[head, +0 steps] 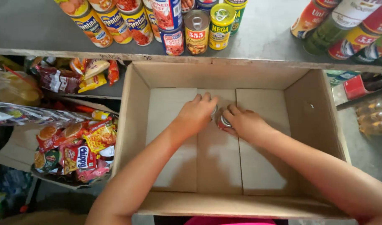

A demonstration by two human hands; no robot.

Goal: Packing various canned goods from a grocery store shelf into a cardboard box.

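Cardboard box (301, 104) floor: hands on cans (223, 122).

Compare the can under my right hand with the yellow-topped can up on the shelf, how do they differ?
The can in the box sits at the bottom of the cardboard box, mostly covered by the right hand; the yellow-topped can stands untouched on the shelf. Its side is reddish, the shelf can's yellow and green. Both show metal pull-tab lids.
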